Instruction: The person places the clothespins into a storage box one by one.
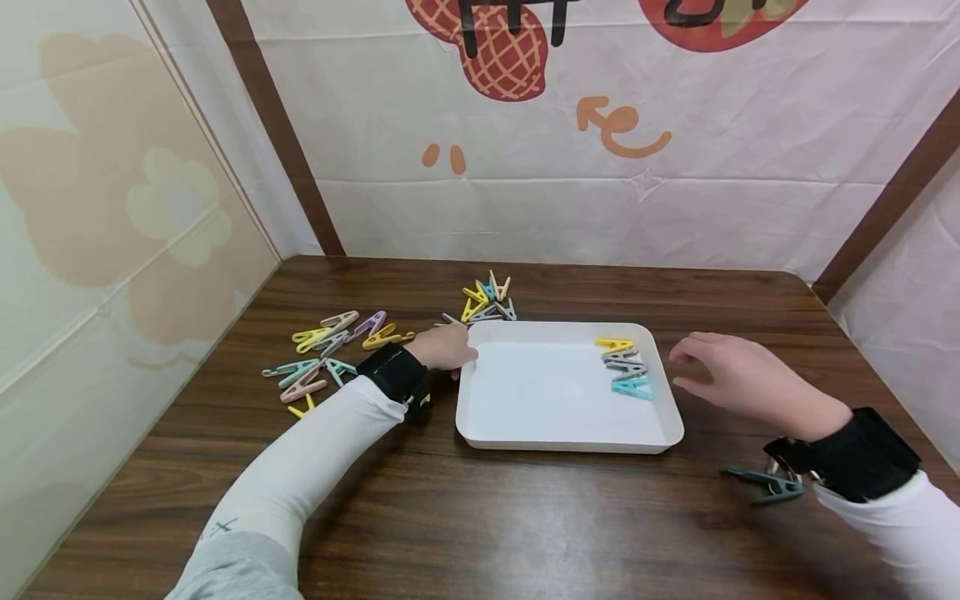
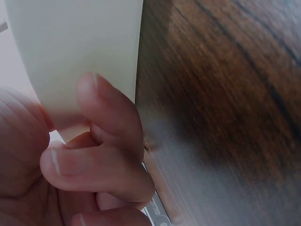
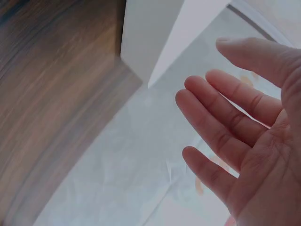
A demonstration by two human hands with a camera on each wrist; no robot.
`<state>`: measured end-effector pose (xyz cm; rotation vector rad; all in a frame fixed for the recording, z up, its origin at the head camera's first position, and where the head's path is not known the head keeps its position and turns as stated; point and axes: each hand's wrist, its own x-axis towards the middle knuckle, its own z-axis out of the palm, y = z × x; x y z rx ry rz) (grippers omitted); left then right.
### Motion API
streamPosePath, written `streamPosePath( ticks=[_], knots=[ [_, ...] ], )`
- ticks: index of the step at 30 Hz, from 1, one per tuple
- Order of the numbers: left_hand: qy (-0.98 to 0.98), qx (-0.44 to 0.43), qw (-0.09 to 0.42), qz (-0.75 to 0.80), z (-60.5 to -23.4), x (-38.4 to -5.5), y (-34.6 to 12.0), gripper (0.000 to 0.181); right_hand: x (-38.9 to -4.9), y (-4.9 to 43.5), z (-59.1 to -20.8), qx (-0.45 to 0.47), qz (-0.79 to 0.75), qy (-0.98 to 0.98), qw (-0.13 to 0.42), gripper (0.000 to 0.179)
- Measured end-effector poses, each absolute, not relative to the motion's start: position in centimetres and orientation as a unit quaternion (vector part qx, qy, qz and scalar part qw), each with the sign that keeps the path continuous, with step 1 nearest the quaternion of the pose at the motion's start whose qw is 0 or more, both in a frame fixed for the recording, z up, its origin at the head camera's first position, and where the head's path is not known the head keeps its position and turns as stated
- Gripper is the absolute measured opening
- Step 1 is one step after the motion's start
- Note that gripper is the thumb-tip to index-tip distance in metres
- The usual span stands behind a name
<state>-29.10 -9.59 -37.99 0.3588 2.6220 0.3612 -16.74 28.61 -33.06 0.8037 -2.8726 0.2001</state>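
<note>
A white rectangular tray (image 1: 540,392) lies on the table, with several clothespins inside along its right side: a yellow clothespin (image 1: 615,343), grey clothespins (image 1: 624,362) and a blue clothespin (image 1: 633,387). My left hand (image 1: 444,347) grips the tray's left edge near the back corner; in the left wrist view its curled fingers (image 2: 106,160) lie against the outer wall. Just off the tray's right side hovers my right hand (image 1: 731,375), fingers loosely extended and holding nothing. The right wrist view shows that palm empty beside the tray's corner (image 3: 150,37).
Several mixed clothespins (image 1: 307,379) are spread at the left, beyond the left forearm. Behind the tray's back left corner sits another cluster of clothespins (image 1: 487,298). A dark green clothespin (image 1: 772,485) lies under the right wrist. A printed cloth (image 1: 525,217) hangs behind the table.
</note>
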Motion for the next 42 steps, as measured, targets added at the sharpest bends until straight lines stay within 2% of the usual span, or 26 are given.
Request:
streamPosePath(
  ticks=[4,12,23,31,37,42],
  knots=[
    [0.955,0.129,0.232,0.135,-38.0,-29.1,-9.7,0.028,-15.5,30.2,-32.5,0.231,0.066,-0.969,0.059,0.024],
    [0.955,0.133,0.230,0.131,-38.0,-29.2,-9.6,0.028,-13.3,33.2,-34.0,0.168,0.077,-0.980,-0.067,0.041],
    [0.955,0.139,0.230,0.127,-38.1,-29.4,-9.7,0.033,-10.7,34.4,-36.3,0.134,0.108,-0.966,-0.191,0.065],
    [0.955,0.137,0.232,0.124,-38.1,-29.2,-9.6,0.033,-9.2,34.4,-36.8,0.137,0.091,-0.973,-0.161,0.060],
    [0.956,0.137,0.230,0.117,-38.2,-29.2,-9.5,0.034,-8.1,34.9,-37.0,0.148,0.122,-0.964,-0.184,0.060],
    [0.958,0.138,0.227,0.111,-38.2,-29.3,-9.5,0.036,-7.2,35.2,-37.6,0.188,0.098,-0.966,-0.150,0.064]
  ],
)
